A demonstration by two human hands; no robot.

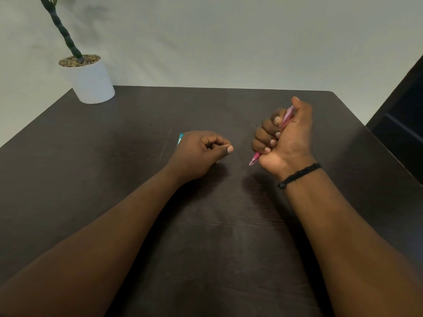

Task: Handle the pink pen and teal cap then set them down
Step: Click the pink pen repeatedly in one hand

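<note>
Over the dark table [91, 156], the right hand [283, 143] fists the pink pen [254, 159], tip aimed down-left at the left hand [199, 152], whose fingers curl shut over the teal cap [180, 139] just alongside.

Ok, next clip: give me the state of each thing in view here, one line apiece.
pink pen: gripped in a closed fist, tip pointing down-left, off the table.
right hand: fisted around the pen.
teal cap: mostly hidden behind the left hand; held or lying on the table, cannot tell.
left hand: curled, low over the table.
potted plant: upright at the far left corner.
table: dark, faint scratches.
</note>
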